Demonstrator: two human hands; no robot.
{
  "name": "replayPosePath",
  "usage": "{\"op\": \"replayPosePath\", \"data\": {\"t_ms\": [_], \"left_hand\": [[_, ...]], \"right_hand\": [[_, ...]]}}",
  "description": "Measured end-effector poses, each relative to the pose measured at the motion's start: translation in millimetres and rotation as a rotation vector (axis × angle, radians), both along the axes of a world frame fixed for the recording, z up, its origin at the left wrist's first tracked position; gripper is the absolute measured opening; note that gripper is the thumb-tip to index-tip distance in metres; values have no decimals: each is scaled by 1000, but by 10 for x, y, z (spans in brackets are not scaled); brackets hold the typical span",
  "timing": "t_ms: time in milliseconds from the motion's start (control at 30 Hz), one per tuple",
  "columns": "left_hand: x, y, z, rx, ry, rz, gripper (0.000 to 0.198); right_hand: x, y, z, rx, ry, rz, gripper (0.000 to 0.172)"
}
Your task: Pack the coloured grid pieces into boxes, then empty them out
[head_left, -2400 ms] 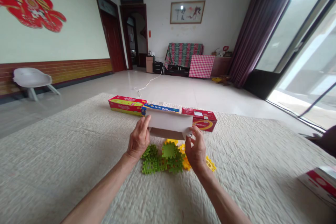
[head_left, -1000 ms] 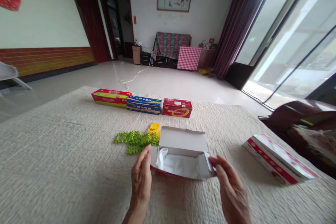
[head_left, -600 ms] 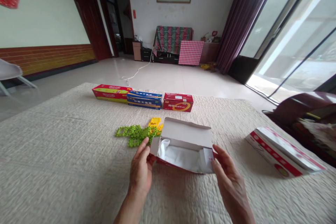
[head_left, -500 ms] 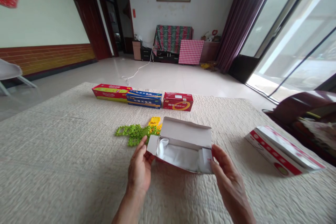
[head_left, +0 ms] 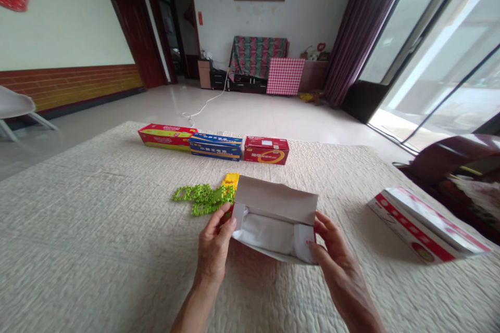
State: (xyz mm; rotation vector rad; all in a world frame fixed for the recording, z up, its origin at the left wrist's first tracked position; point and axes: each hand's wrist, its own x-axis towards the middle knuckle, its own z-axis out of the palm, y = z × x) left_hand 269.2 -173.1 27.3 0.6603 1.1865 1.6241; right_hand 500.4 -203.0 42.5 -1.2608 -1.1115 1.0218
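Between my two hands is a cardboard box (head_left: 277,199) with its long lid flap raised and its grey inside showing. White wrapping or cloth (head_left: 269,231) fills the bottom of it. My left hand (head_left: 214,242) grips the left end, thumb on the small end flap and fingers behind. At the right end, my right hand (head_left: 336,250) holds the box with the thumb over the other end flap. Green toy pieces with toothed edges (head_left: 207,199) and yellow ones (head_left: 231,181) lie just beyond my left hand, partly hidden by the box.
A red-and-green box (head_left: 166,136), a blue box (head_left: 214,146) and a red box (head_left: 266,151) stand in a row farther back. To the right lies a larger white-and-red box (head_left: 427,226). Everything rests on a quilted cream cover (head_left: 97,229).
My left thumb has come over the left end flap, which now stands more upright. The white material at the left end lies flatter, and the box has tilted slightly.
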Motion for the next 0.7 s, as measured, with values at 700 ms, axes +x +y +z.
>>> {"op": "replayPosePath", "data": {"t_ms": [700], "left_hand": [[2, -3, -26, 97, 65, -45, 32]], "right_hand": [[-68, 19, 107, -92, 230, -166, 37]]}}
